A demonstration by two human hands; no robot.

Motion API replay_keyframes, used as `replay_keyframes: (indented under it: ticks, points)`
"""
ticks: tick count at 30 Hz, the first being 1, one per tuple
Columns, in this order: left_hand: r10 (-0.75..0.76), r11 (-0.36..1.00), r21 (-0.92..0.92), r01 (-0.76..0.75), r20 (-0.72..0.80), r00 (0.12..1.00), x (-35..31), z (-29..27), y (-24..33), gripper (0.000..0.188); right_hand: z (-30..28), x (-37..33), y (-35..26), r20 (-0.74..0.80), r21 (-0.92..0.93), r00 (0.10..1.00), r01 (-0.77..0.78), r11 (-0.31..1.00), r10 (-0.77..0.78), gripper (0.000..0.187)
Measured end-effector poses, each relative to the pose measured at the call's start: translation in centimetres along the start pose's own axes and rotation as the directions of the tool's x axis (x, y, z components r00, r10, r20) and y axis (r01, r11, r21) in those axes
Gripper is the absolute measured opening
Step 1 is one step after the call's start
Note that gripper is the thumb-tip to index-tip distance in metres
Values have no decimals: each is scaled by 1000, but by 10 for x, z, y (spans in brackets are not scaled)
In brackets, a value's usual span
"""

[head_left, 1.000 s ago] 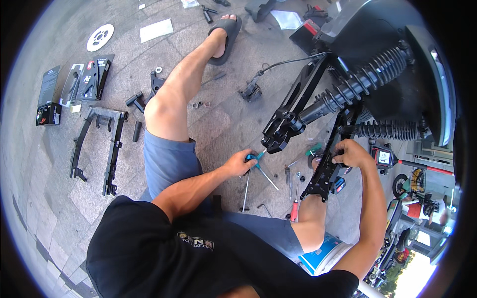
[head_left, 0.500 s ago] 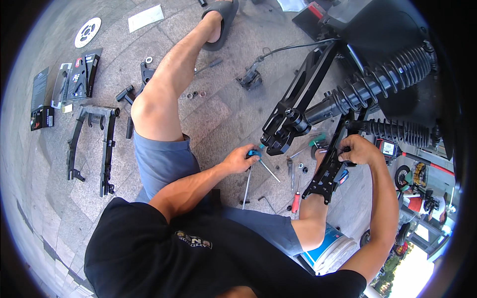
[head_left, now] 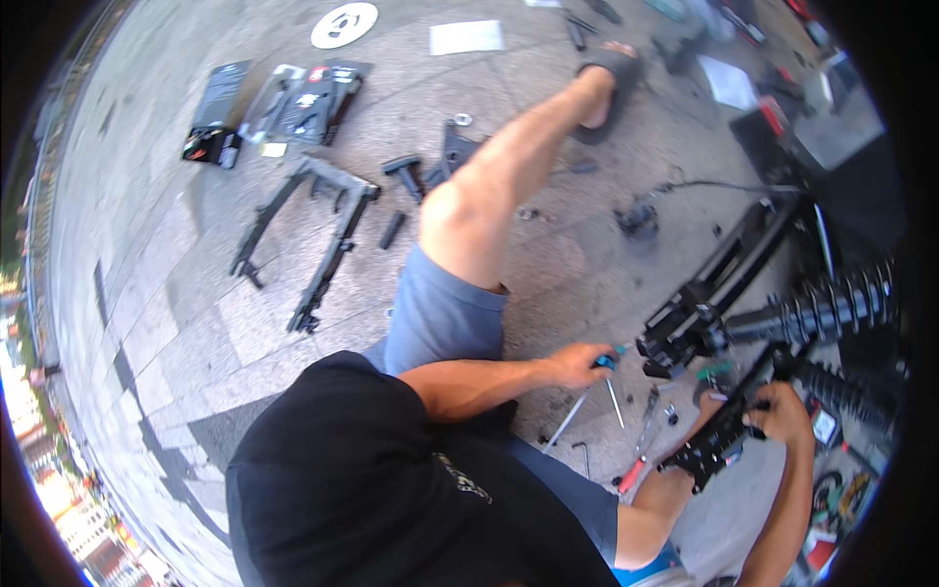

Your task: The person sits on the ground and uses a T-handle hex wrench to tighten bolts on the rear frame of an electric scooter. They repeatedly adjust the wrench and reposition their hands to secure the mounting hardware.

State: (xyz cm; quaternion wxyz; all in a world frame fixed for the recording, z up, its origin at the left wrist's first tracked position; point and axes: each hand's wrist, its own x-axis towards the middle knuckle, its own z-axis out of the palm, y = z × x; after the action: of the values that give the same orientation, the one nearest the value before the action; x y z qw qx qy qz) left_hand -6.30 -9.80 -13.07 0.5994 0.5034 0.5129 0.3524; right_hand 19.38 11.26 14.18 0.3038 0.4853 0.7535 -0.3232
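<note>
My left hand (head_left: 579, 365) is closed round a blue-handled screwdriver (head_left: 605, 362), whose shaft points down toward the paving. A second long metal rod (head_left: 567, 421) slants down from beneath the same hand; whether I hold it too is unclear. On the right, my right hand (head_left: 780, 413) grips the edge of a black metal swingarm (head_left: 719, 435) with bent fingers; its fingertips are partly hidden. The swingarm slopes down over my right shin. Just above it, a black coil-spring shock absorber (head_left: 822, 313) joins a black forked arm (head_left: 690, 313).
A red-handled screwdriver (head_left: 632, 475) and a hex key (head_left: 584, 456) lie between my legs. Left of my left leg is a worn U-shaped frame part (head_left: 342, 181). Opened packages (head_left: 318, 103) and a white disc (head_left: 344, 24) lie farther off. A brake caliper (head_left: 638, 221) sits on its cable.
My view has swung left, so everything sits farther right in the picture. Both hands keep their grips, on the screwdriver and the swingarm.
</note>
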Motion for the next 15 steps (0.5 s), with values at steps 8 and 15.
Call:
replay_keyframes:
  ticks: [8,15]
  points:
    - [-54,995,-85,51,-33,998,-1,-3,8,41,-2,-1,-1,5,-7,992,-126,992,126,30]
    - [-49,994,-98,49,2,999,-3,-10,13,41,3,2,10,-4,3,995,-100,995,100,23]
